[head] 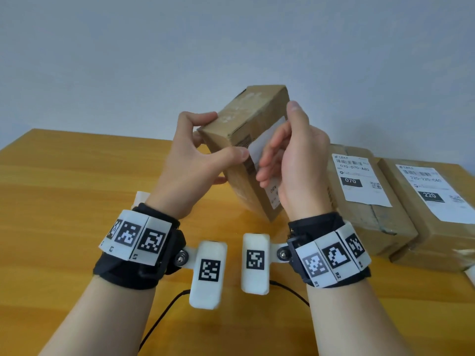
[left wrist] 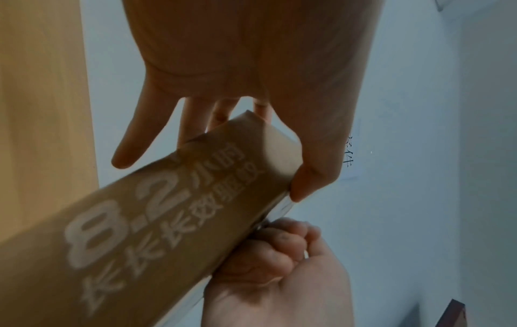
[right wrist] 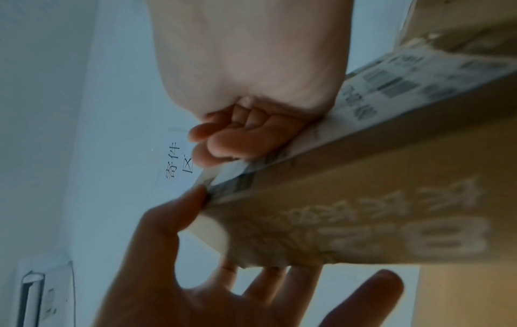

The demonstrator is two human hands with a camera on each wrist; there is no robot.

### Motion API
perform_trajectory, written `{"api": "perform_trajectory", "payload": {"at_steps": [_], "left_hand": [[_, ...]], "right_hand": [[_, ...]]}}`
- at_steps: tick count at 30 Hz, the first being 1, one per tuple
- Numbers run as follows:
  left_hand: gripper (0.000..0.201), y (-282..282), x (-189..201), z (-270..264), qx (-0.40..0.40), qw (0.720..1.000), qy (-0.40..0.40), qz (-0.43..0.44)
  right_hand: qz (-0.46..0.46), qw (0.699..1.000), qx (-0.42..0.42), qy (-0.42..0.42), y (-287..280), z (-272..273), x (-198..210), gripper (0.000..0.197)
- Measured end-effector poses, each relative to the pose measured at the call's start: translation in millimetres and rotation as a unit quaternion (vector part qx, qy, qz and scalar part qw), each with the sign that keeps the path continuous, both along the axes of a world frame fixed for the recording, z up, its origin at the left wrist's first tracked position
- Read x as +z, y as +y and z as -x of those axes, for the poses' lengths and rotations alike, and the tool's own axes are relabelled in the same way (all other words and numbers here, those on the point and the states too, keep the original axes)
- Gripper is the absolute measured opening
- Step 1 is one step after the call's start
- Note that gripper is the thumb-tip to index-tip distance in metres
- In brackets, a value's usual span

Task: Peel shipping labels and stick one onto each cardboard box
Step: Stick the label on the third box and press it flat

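Note:
I hold a long brown cardboard box (head: pixel 257 109) tilted above the wooden table (head: pixel 64 188). A white shipping label (head: pixel 254 150) lies along its right-hand face. My left hand (head: pixel 226 134) grips the box's near end, with the thumb at the label's corner and the fingers on the far side. The curled fingers of my right hand (head: pixel 279 140) lie on the label, and its thumb points up along the box's edge. In the right wrist view the label (right wrist: pixel 391 88) runs along the box (right wrist: pixel 363 177), and its end lifts slightly by my fingers (right wrist: pixel 223 141).
Two bigger cardboard boxes lie flat on the table at the right, one labelled 070 (head: pixel 359 191) and one labelled 220 (head: pixel 431 201). A black cable (head: pixel 164 312) trails near the front edge. A small white object (head: pixel 141 196) shows behind my left wrist.

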State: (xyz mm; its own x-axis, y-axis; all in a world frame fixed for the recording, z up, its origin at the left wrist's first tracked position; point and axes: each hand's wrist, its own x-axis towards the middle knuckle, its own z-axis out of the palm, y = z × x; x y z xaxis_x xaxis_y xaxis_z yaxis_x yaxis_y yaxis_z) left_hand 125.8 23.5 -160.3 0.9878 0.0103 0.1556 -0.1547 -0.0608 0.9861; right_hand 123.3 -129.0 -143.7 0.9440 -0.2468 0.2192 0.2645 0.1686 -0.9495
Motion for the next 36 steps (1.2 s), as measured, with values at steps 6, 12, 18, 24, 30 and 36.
{"api": "perform_trajectory", "payload": {"at_steps": [6,12,18,24,30,36], "left_hand": [[0.077,-3.6,-2.0,0.9,-0.026,0.999,0.007,-0.046],[0.086,0.6,-3.7,-0.3,-0.03,0.997,-0.001,-0.075],[0.084,7.6,2.5,-1.6,0.02,0.999,-0.011,-0.045],[0.073,8.1,8.3,-0.3,0.088,0.991,-0.03,0.101],[0.099,7.4,9.2,-1.3,0.087,0.983,-0.012,0.163],[0.092,8.5,5.8,-2.7,0.017,0.995,0.052,0.078]], "right_hand": [[-0.032,0.997,0.06,-0.047,-2.2,-2.3,-2.3,0.069],[0.029,0.987,0.138,-0.08,-4.9,-0.7,-4.0,0.068],[-0.064,0.963,0.26,-0.025,-3.3,-5.8,-15.4,0.068],[0.092,0.967,0.235,0.039,-9.0,-6.7,-12.4,0.071],[0.221,0.937,0.156,0.22,-10.3,-14.2,-13.7,0.082],[-0.056,0.985,0.099,0.131,-9.4,-21.5,-17.5,0.073]]}}
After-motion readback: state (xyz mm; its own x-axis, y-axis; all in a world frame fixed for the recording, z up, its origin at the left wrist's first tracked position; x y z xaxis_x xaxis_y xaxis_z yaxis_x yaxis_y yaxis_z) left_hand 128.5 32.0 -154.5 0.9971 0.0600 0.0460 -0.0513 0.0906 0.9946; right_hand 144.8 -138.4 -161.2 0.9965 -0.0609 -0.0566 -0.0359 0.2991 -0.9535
